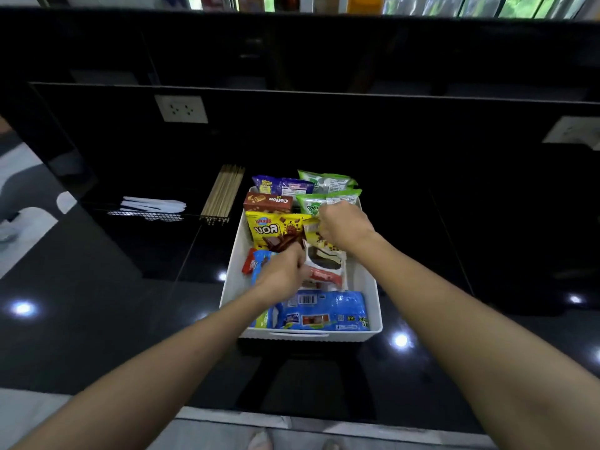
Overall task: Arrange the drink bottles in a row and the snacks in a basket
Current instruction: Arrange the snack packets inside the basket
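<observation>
A white basket stands on the black counter, filled with several snack packs. A big blue pack lies at its near end. A yellow chocolate pack, a brown box, a purple pack and two green packs fill the far part. My left hand is closed over a small blue pack at the basket's left side. My right hand grips the top of a second yellow pack. Drink bottles show only as cut-off shapes on the top ledge.
A bundle of wooden sticks lies left of the basket. White plastic cutlery lies further left. Two wall sockets sit on the black back panel. The counter's near edge runs below my arms.
</observation>
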Action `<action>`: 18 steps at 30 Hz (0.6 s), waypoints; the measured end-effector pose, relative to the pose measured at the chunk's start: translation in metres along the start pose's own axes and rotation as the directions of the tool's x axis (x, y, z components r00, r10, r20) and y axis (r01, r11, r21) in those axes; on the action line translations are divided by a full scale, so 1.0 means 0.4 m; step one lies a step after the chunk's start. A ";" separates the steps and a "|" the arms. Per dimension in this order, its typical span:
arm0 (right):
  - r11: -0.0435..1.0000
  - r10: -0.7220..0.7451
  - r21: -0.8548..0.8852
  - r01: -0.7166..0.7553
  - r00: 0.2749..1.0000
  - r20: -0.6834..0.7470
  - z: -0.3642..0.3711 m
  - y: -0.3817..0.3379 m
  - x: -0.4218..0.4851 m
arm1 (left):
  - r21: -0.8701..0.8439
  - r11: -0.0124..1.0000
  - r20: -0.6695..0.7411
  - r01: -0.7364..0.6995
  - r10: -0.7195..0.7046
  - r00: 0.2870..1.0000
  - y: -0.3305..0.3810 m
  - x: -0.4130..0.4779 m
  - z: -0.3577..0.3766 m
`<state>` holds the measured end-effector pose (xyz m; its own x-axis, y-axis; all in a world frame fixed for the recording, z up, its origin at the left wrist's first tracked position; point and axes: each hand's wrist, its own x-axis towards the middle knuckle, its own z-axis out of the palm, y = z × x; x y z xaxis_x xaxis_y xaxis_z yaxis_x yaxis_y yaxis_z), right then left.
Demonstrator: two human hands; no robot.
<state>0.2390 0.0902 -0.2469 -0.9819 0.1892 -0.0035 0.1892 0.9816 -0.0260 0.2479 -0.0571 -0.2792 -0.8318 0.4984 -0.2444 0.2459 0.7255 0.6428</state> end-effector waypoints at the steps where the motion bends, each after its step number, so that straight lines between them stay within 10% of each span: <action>1: 0.997 -0.025 0.080 0.021 0.999 0.048 -0.005 0.010 -0.001 | -0.038 0.999 -0.022 -0.025 0.025 0.999 -0.011 -0.004 -0.021; 8: 0.794 -0.224 0.608 -0.022 0.919 0.326 -0.031 0.026 -0.049 | -0.061 0.977 0.016 -0.202 0.204 0.979 -0.048 -0.021 -0.073; 12: 0.764 -0.270 0.634 -0.118 0.834 0.481 -0.013 0.045 -0.086 | -0.219 0.958 -0.090 -0.186 0.170 0.981 -0.050 -0.030 -0.060; 18: 0.737 -0.207 0.667 -0.107 0.904 0.374 -0.012 0.064 -0.104 | -0.142 0.976 -0.248 -0.163 0.124 0.961 -0.074 -0.033 -0.046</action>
<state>0.2847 0.1074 -0.2426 -0.9275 -0.0423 -0.3715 0.2435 0.6858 -0.6859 0.2424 -0.0937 -0.2817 -0.8921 0.4512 0.0252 0.3048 0.5597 0.7706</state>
